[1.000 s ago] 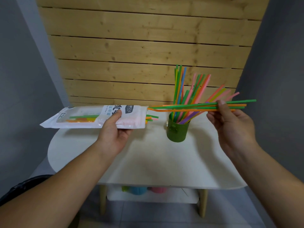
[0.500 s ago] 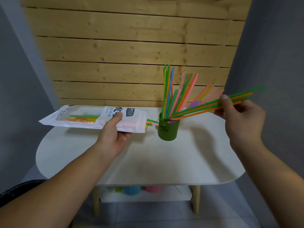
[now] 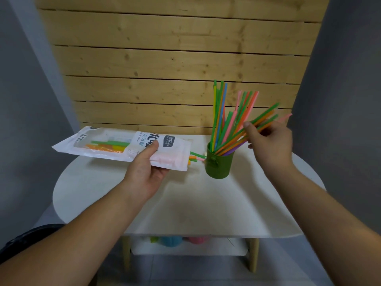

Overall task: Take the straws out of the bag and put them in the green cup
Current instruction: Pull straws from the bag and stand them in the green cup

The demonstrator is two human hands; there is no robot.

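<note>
- Left hand (image 3: 147,172): gripping bag (image 3: 132,149) level above far left part of worktop (image 3: 185,203), thumb on top, fingers beneath; bag mouth facing green cup (image 3: 219,166).
- Right hand (image 3: 270,145): pinching bundle of green and orange straws (image 3: 233,139), slanted, lower ends at cup mouth, upper ends toward right edge.
- Green cup: upright near far edge, right of centre, already crowded with standing straws (image 3: 219,112).
- Remaining straws (image 3: 107,145): inside bag, several tips (image 3: 194,157) poking from mouth, just beside cup wall.
- Risk: cup tipping, caused by sideways leverage from slanted bundle on a likely light, top-heavy cup. Bring bundle nearer vertical before release.
- Risk: bundle ends snagging on crowded straws, then springing out onto worktop.
- Risk: loose tips sliding from bag, caused by downward tilt of mouth. Keep bag level.
</note>
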